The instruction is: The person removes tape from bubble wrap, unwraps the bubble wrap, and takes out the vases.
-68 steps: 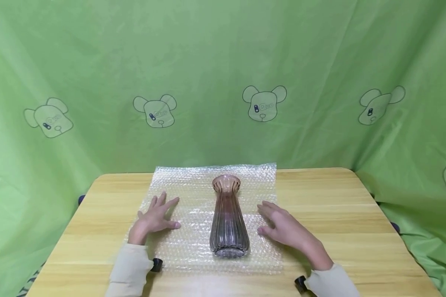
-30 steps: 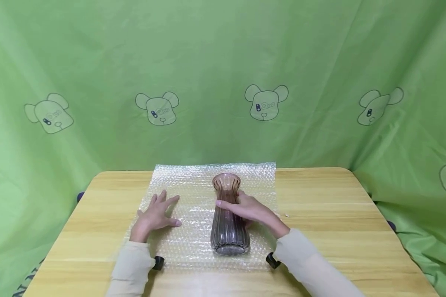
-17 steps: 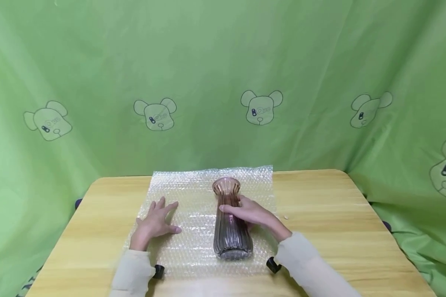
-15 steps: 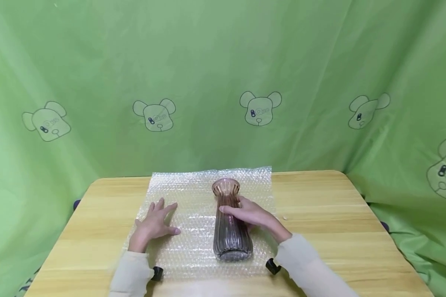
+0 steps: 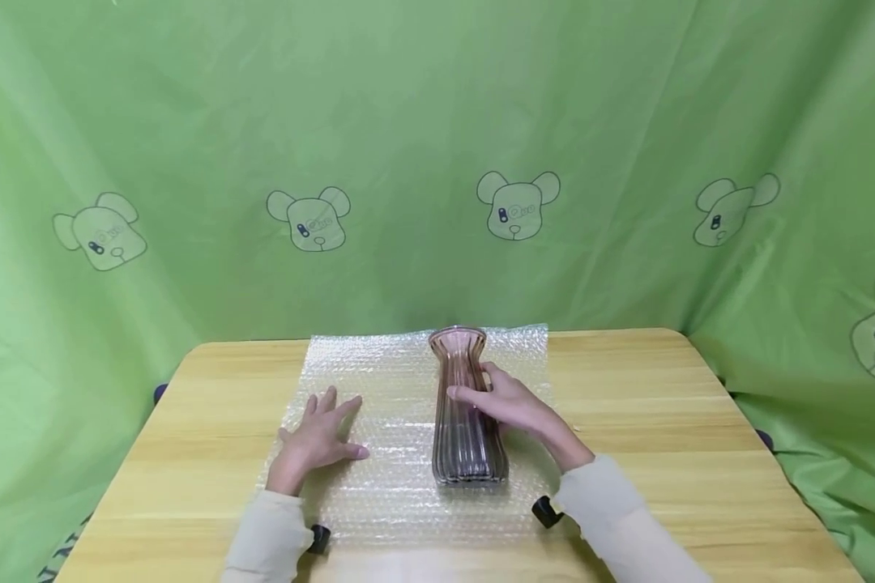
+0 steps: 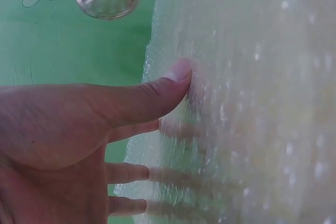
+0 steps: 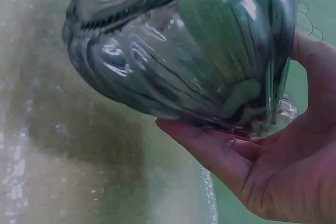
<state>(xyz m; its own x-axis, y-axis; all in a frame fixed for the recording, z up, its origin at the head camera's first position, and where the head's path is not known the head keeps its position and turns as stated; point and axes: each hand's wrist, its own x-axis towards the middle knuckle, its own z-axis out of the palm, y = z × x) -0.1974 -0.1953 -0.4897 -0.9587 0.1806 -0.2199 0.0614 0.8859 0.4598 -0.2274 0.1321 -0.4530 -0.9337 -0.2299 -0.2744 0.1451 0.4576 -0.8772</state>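
Note:
A fluted glass vase [image 5: 469, 445], pinkish at the flared mouth and smoky grey toward the base, is in my right hand [image 5: 514, 402]. The thumb lies across its upper body and the fingers pass behind its right side. In the right wrist view, fingers curl under the vase [image 7: 163, 66], and a shadow falls on the wrap below it; it appears raised off the wrap. My left hand [image 5: 317, 441] rests with spread fingers on the left part of a clear bubble wrap sheet [image 5: 390, 478]. Its thumb touches the wrap [image 6: 252, 103] in the left wrist view.
The bubble wrap lies on a light wooden table [image 5: 671, 421], reaching its far edge. Behind and beside the table hangs a green curtain [image 5: 408, 105] printed with bear heads. A black wrist device [image 5: 545, 512] sits at the right cuff.
My right hand has moved in from the wrap's right side and grasped the vase. The vase has risen, with its mouth higher and its underside turned out of view. My left hand stays on the wrap.

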